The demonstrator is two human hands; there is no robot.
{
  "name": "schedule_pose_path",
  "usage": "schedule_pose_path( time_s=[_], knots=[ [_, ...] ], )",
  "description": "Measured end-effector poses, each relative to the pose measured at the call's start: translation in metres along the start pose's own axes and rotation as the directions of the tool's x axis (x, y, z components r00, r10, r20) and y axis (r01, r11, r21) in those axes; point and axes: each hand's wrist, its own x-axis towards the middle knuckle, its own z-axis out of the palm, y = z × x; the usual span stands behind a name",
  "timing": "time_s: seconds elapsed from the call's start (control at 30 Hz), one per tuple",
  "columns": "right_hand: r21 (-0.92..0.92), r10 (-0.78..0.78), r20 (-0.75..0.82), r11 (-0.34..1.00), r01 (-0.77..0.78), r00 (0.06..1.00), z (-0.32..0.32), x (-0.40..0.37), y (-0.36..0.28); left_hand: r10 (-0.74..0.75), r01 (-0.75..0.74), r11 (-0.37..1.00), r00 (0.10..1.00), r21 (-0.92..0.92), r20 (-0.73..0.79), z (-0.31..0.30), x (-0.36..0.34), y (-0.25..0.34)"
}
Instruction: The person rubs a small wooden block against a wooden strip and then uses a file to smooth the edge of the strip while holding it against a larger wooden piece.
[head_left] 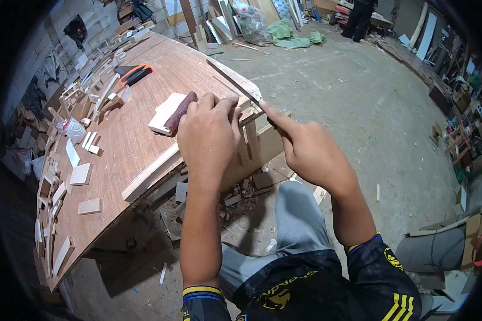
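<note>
While the lens darkens and bends everything at the rim, I can make out the concrete floor as the biggest thing in my feed. One plywood workbench runs up the left side, its far left edge lost in shadow. One other person stands at the far end of the room, cut off above the waist by the top of the picture. Nearer, the wearer's two hands meet at the bench's corner. The left hand is closed down over a pale wooden frame that sits at the bench edge and hangs partly below it. The hand covers the frame's top, so I cannot tell its full shape; I count two upright slats showing beneath the fingers. The right hand grips the near end of one long flat tool, forefinger stretched along it. The handle is buried in the palm, and I cannot tell whether it is a file or a blade. One pale batten lies along the near bench edge. One sanding block with a dark red wrap lies just left of the left hand, and one orange-handled tool lies farther up the bench. Small offcuts litter the left side, too many and too blurred for me to count
</note>
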Motion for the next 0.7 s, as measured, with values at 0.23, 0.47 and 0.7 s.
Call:
schedule_pose_path(
  time_s=[0.23, 0.47, 0.7],
  knots=[
    [-0.056, 0.072, 0.066, 0.996, -0.069, 0.995, -0.024, -0.016, -0.004, -0.014, 0.014, 1.0, 1.0, 0.012, 0.006, 0.003, 0.0, -0.003],
    [-0.103, 0.044, 0.082, 0.994, -0.036, 0.996, -0.014, 0.002, -0.006, -0.011, 0.011, 0.999, 1.0, 0.048, 0.001, 0.005, 0.002, -0.005],
    [-0.072, 0.031, 0.089, 0.997, -0.024, 0.996, -0.031, -0.01, -0.001, -0.029, 0.029, 0.999, 1.0, 0.03, -0.007, 0.005, 0.002, -0.003]
  ],
)
